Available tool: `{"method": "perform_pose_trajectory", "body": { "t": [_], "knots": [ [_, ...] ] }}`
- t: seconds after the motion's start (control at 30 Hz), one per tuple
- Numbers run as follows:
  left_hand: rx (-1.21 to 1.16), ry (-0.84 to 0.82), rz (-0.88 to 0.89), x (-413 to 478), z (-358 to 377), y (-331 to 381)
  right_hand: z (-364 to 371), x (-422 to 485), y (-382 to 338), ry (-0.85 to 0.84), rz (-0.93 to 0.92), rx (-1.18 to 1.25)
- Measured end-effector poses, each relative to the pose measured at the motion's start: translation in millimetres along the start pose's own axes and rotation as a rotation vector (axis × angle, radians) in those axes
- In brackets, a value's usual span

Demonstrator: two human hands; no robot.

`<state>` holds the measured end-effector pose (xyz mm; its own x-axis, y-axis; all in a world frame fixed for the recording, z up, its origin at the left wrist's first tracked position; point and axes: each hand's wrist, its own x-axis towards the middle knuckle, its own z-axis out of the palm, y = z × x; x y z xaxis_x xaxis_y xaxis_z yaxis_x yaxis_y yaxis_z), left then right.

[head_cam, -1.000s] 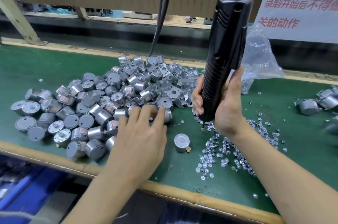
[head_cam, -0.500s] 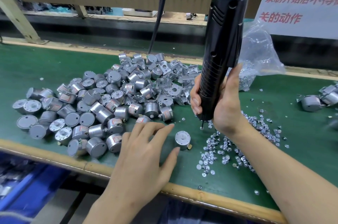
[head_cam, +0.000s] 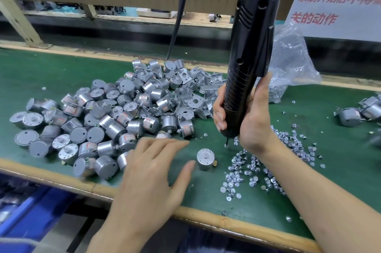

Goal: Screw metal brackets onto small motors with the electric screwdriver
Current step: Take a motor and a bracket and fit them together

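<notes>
Beside lone motor [head_cam: 205,158], scattered screws [head_cam: 235,178]

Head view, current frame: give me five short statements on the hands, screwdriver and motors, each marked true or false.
1. The right hand grips the screwdriver upright. True.
2. One motor stands alone on end, apart from the pile. True.
3. The left hand holds that motor. False: it lies open beside it, holding nothing.
4. The screwdriver's bit is in that motor. False: it points down at a screw on the mat, right of the motor.
5. Loose screws lie by the right forearm. True.
</notes>
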<state>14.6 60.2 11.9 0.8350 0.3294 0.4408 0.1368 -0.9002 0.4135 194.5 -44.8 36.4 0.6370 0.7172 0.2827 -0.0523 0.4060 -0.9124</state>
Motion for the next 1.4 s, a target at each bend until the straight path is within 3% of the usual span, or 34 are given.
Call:
{"method": "perform_pose_trajectory", "body": {
  "t": [0.17, 0.47, 0.6, 1.03, 1.13, 1.2, 1.4],
  "knots": [
    [-0.048, 0.045, -0.121, -9.5, -37.3, -36.6, 1.7, 0.0, 0.6, -0.009, 0.004, 0.004],
    [0.028, -0.247, -0.005, -19.8, -45.8, -38.5, 3.6, -2.2, 3.3, -0.025, 0.018, 0.022],
    [0.133, -0.285, 0.008, -20.4, -34.8, -29.4, 2.4, -1.5, 4.7, -0.008, 0.025, 0.021],
    [-0.142, -0.019, -0.056, -1.3, -8.2, -3.3, 2.2, -1.1, 5.0, -0.018, 0.009, 0.024],
    [-0.346, 0.046, -0.182, 1.8, 2.0, 5.3, 2.8, -1.1, 4.7, -0.017, 0.012, 0.026],
    [-0.495, 0.04, -0.254, 5.0, 9.1, 9.5, 3.1, -1.1, 4.4, -0.019, 0.017, 0.032],
    [-0.568, 0.062, -0.248, 12.1, 23.2, 17.4, 4.7, -1.7, 1.3, -0.02, 0.002, 0.022]
  ]
}}
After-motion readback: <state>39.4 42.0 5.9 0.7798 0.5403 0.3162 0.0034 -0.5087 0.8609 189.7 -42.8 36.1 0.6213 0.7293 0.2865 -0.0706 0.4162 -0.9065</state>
